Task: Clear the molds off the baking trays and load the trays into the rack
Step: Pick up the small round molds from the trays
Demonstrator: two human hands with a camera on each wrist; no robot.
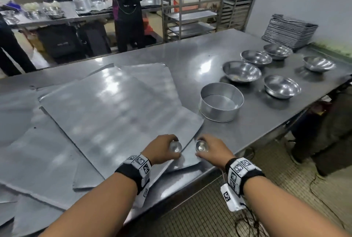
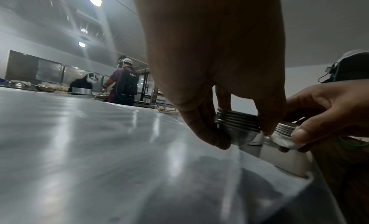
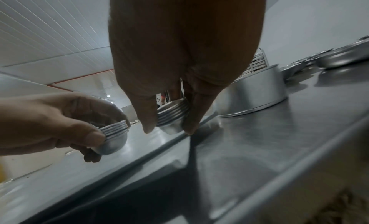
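Several flat baking trays [image 1: 114, 107] lie overlapped on the steel table. My left hand [image 1: 163, 149] grips a small stack of nested metal cup molds [image 1: 175, 146] over the top tray's near corner; the same stack [image 2: 237, 126] shows between its fingertips in the left wrist view. My right hand [image 1: 211, 151] grips a second stack of molds [image 1: 201, 146] just right of that corner, seen again as a ribbed stack [image 3: 173, 115] in the right wrist view. Both stacks sit at or just above the tray surface. The tray rack [image 1: 190, 4] stands behind the table.
A round cake tin [image 1: 222, 102] stands right of the trays, with several steel bowls [image 1: 242, 72] beyond it. A stack of trays [image 1: 289, 31] sits at the far right corner. People work at a back table [image 1: 62, 17]. The table's front edge [image 1: 247, 147] is near my right hand.
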